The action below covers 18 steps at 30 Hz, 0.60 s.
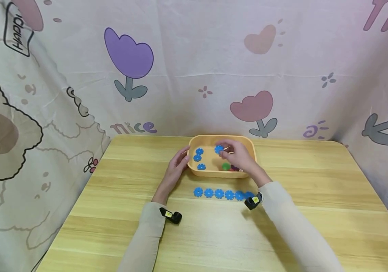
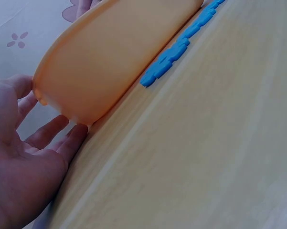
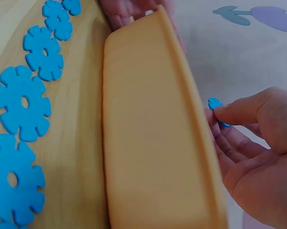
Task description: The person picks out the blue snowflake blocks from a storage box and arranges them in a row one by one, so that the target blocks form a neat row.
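An orange plastic bin (image 1: 211, 174) stands near the back of the table. My right hand (image 1: 239, 155) is over it, pinching a blue snowflake disc (image 3: 213, 103) between thumb and fingertips. Inside the bin lie several blue discs (image 1: 197, 158) on the left, with a green disc (image 1: 226, 166) and purple and red pieces partly hidden near the right hand. At the bin's left end, my left hand (image 2: 24, 157) touches the outer wall with its fingertips. In front of the bin, several blue discs (image 1: 219, 193) form a row, its right end partly covered by the right wrist camera.
The wooden table (image 1: 200, 238) reaches back to a printed cloth (image 1: 187, 45) hung behind it. A small black camera (image 1: 171, 215) is strapped to the left wrist and another black camera (image 1: 252, 201) to the right.
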Motion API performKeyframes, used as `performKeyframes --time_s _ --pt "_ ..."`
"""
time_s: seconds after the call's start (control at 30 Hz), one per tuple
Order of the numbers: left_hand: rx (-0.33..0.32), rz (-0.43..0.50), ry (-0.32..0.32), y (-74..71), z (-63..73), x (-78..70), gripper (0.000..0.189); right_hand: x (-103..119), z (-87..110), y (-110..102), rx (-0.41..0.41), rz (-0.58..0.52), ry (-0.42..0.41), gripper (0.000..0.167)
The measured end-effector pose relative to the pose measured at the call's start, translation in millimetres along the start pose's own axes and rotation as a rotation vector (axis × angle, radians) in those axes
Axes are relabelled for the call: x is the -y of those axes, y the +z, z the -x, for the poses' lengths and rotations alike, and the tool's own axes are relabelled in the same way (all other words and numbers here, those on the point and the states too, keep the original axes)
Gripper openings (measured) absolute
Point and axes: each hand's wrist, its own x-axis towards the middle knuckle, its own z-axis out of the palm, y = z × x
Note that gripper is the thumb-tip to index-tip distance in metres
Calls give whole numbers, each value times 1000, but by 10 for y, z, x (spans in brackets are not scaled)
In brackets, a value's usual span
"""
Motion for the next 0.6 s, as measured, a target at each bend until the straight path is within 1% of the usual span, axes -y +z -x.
performKeyframes --time_s 0.17,0.3,0.4,0.53,0.6 --pt "6 4 9 12 -14 13 46 75 112 -100 -42 19 -40 36" --pt "0 11 12 15 -5 13 45 95 191 -145 -49 9 -81 36" --pt "-6 24 11 16 6 7 45 113 259 -158 -44 -9 -88 37" --pt "-6 26 10 14 7 -1 45 137 362 -169 -60 -21 -96 39" --pt "-5 20 9 15 3 -7 45 141 417 -176 -68 -49 -99 40"
